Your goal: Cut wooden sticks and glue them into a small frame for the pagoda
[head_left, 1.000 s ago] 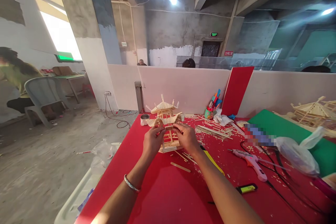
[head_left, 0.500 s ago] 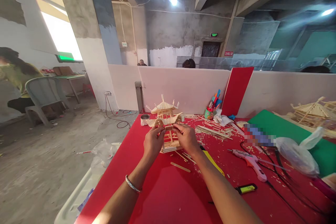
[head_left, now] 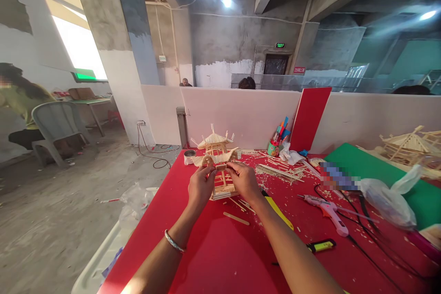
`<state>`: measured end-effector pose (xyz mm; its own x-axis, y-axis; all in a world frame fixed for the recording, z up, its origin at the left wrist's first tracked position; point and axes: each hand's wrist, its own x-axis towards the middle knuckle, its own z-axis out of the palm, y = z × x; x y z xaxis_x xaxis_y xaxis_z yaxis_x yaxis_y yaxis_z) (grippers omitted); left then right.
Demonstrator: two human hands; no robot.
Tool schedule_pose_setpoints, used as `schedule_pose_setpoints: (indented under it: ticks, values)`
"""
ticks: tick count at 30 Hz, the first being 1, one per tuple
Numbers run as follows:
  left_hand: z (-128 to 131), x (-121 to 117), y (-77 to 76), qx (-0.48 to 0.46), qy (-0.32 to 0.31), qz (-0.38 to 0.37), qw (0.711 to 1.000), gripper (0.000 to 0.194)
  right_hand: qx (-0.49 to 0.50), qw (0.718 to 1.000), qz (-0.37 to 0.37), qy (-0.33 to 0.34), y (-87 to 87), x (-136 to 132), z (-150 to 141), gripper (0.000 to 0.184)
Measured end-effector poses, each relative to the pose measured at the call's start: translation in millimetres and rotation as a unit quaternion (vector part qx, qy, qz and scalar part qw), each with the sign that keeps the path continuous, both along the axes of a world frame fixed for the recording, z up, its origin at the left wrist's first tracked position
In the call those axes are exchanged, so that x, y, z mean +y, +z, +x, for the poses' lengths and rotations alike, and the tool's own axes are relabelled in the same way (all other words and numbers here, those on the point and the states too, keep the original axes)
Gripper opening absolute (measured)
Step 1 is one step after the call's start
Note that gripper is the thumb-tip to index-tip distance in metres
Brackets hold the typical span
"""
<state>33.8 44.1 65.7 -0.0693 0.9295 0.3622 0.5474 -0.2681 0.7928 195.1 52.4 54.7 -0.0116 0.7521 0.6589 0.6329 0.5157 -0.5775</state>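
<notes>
A short, flat wooden piece (head_left: pixel 221 167) is pinched between the fingertips of both hands, one end in each. My left hand (head_left: pixel 200 187) closes on its left end and my right hand (head_left: pixel 245 183) on its right end. Directly behind the hands stands a pagoda model (head_left: pixel 217 140) built of thin wooden sticks, with two tiers of upturned roofs. My hands hide part of its lower tier; whether the piece touches the model I cannot tell. A wooden craft stick (head_left: pixel 236 218) lies on the red tabletop (head_left: pixel 213 252) in front of the model.
Right of my forearm lie a yellow-handled tool (head_left: pixel 279 213), a utility knife (head_left: pixel 321 245) and a pink glue gun (head_left: pixel 327 211) with its cable. Loose sticks (head_left: pixel 282 172) and shavings are scattered behind. A pen cup (head_left: pixel 274 148), a plastic bag (head_left: pixel 389 200) and a green board (head_left: pixel 358 165) stand farther off.
Both hands keep their hold on the wooden piece, which looks slightly tilted compared with before. The whole view has shifted a little; nothing was let go.
</notes>
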Motion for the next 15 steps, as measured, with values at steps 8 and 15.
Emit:
schedule_pose_setpoints:
  ticks: [8,15]
  values:
    - [1,-2,1.9,0.003,0.003,0.005,1.000,0.021,0.036,0.999,-0.014,0.008,1.7,-1,-1,0.023]
    - [-2,-5,-1.9,0.005,-0.016,0.020,1.000,0.016,0.116,0.991,-0.055,0.032,5.9,-11,3,0.022]
